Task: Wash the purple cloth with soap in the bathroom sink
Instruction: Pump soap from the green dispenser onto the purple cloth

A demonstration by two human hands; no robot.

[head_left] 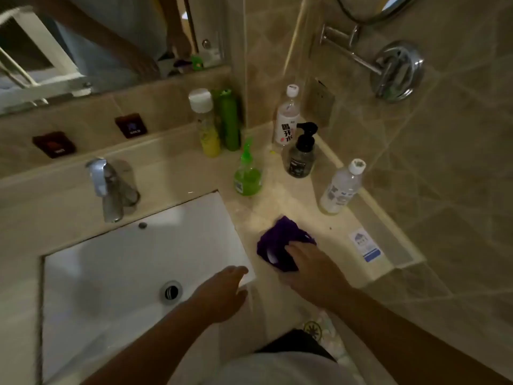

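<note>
In a dim beige-tiled bathroom, my right hand (311, 269) presses the purple cloth (279, 245) on the stone desk (280, 201) beside the white sink (133, 262), fingers partly hidden, while my left hand (222, 295) hovers open, empty.

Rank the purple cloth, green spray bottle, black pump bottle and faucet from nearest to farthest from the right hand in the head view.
1. Purple cloth: on the counter, under the right hand.
2. Green spray bottle: behind the cloth, near the sink corner.
3. Black pump bottle: farther back, by the wall.
4. Faucet: far left, behind the basin.
</note>
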